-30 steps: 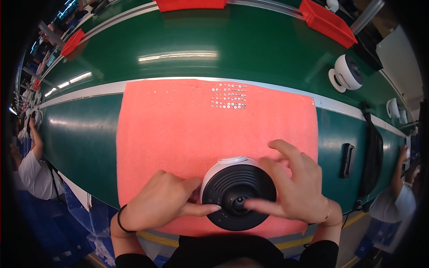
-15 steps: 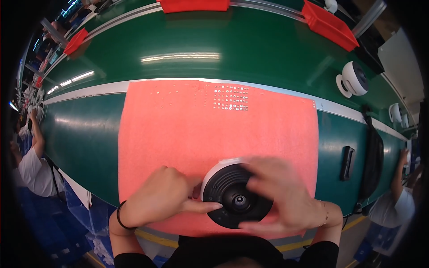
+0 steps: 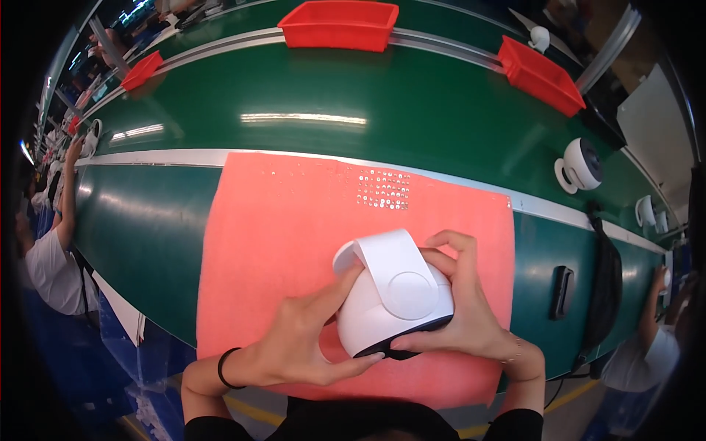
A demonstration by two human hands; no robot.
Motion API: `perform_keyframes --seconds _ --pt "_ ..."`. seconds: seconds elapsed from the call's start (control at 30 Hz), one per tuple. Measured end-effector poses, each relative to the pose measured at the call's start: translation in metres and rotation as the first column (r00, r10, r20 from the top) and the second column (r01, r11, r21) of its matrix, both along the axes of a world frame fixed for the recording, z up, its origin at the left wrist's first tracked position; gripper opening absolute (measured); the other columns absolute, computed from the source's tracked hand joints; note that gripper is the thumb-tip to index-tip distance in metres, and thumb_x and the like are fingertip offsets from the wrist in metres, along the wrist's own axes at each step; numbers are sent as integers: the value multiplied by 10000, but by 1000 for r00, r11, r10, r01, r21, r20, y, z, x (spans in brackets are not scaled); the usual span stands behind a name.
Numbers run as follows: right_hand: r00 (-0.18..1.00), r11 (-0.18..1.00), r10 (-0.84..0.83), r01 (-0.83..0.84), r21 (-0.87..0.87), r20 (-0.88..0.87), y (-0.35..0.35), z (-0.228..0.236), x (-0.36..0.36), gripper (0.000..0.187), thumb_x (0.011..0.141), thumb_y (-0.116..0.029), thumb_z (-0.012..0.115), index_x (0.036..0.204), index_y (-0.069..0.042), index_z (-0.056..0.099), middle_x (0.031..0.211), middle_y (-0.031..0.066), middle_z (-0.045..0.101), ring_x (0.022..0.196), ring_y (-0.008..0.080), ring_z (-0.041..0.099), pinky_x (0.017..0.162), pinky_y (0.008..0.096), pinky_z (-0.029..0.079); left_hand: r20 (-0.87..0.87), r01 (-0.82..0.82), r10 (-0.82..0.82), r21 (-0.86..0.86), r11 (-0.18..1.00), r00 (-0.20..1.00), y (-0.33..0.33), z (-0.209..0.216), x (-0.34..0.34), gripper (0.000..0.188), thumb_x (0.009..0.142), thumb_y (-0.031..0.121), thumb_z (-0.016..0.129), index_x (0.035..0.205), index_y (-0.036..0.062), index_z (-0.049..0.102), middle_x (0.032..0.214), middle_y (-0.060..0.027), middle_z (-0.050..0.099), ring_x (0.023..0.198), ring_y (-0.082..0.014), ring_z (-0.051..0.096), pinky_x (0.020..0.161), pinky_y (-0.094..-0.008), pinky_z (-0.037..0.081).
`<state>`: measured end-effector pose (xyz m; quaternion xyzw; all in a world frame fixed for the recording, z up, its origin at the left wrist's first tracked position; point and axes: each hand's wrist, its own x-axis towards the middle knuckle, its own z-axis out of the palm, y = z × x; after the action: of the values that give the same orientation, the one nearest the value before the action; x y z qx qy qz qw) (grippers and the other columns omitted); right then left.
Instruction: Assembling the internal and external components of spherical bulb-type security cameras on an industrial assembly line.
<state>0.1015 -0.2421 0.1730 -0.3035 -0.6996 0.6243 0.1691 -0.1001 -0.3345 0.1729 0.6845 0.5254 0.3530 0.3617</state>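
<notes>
Between both hands is a round white camera (image 3: 362, 316) with a black front and a curved white stand (image 3: 393, 257). Its stand side faces up and away, while the black front is turned down toward me and mostly hidden. My left hand (image 3: 301, 331) grips the camera's left side, thumb along the lower edge. On the right side, my right hand (image 3: 467, 305) wraps round the shell, thumb at the black rim. Under them lies a pink foam mat (image 3: 265, 250). Rows of small screws (image 3: 384, 189) sit near the mat's far edge.
Red bins (image 3: 338, 28) line the far rail of the green bench (image 3: 198, 95). Another white camera (image 3: 581, 165) stands at the right. Beside the mat lie a small black object (image 3: 562, 292) and a black bag (image 3: 607, 279). Co-workers sit at both sides.
The camera has been turned over: its black lens face pointed up before, and now the white shell and stand show. My right hand has closed round its right side. The head view has shifted slightly.
</notes>
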Motion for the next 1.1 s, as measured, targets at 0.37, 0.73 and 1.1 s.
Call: perform_keyframes --seconds 0.37,0.73,1.1 --pt "963 995 -18 43 87 -268 43 0 -38 1010 614 -185 786 1363 -76 117 1259 156 390 1178 242 427 958 341 377 611 -57 123 -127 990 782 48 -8 -54 756 692 205 712 1309 -56 363 1239 -166 497 1166 -241 477 971 -366 407" --pt "866 829 -296 442 342 -403 66 -10 -88 904 614 -202 788 1345 17 301 1213 199 493 1083 280 541 844 355 505 937 -494 297 -173 852 184 136 -30 -15 687 843 618 429 1273 82 415 1230 -88 494 1107 -228 510 934 -374 440" --pt "666 661 -663 306 -685 -343 161 -87 -76 621 789 -425 663 1210 -38 419 1170 139 476 1025 269 538 876 398 474 727 -326 526 -416 849 441 184 -73 -16 481 878 383 533 1241 89 423 1250 -78 444 1200 -197 399 955 -408 354"
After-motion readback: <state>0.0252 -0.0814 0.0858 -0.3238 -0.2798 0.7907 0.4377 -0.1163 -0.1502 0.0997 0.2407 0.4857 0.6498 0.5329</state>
